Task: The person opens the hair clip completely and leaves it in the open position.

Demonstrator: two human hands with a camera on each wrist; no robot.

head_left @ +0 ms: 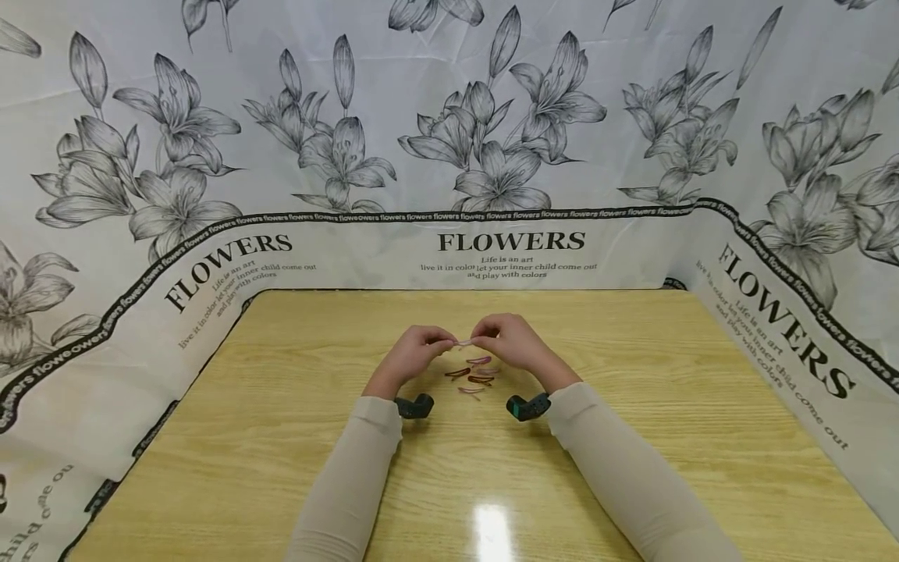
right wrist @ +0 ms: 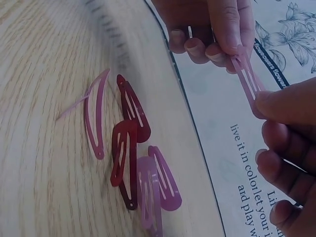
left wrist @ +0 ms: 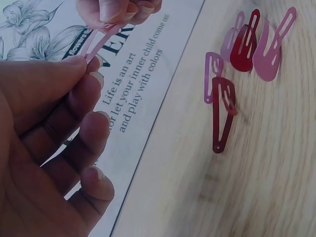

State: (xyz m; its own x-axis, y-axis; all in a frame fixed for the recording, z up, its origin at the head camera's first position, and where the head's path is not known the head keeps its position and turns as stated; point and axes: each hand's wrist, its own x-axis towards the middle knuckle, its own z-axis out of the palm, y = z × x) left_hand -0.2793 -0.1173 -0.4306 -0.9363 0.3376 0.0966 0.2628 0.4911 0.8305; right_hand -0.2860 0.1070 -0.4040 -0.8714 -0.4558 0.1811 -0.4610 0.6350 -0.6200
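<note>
A light pink snap hair clip [head_left: 462,343] is held between the two hands, above the wooden table. The left hand [head_left: 414,351] pinches one end of it between thumb and index finger, its other fingers loosely bent. At the opposite end, the right hand [head_left: 513,341] pinches the clip in the same way. In the right wrist view the slotted frame of the held clip [right wrist: 241,74] shows between the fingertips. Below the hands lie several more clips: a pink one [right wrist: 88,118] with its tongue sprung out, a dark red one [right wrist: 141,129], and a mauve one [right wrist: 154,207].
The wooden table [head_left: 281,453] spreads around the hands. Behind it and at both sides hangs a white cloth [head_left: 351,257] printed with lilies and lettering. Dark wrist cameras [head_left: 528,407] sit below the beige sleeves. A bright light reflection lies near the front of the tabletop.
</note>
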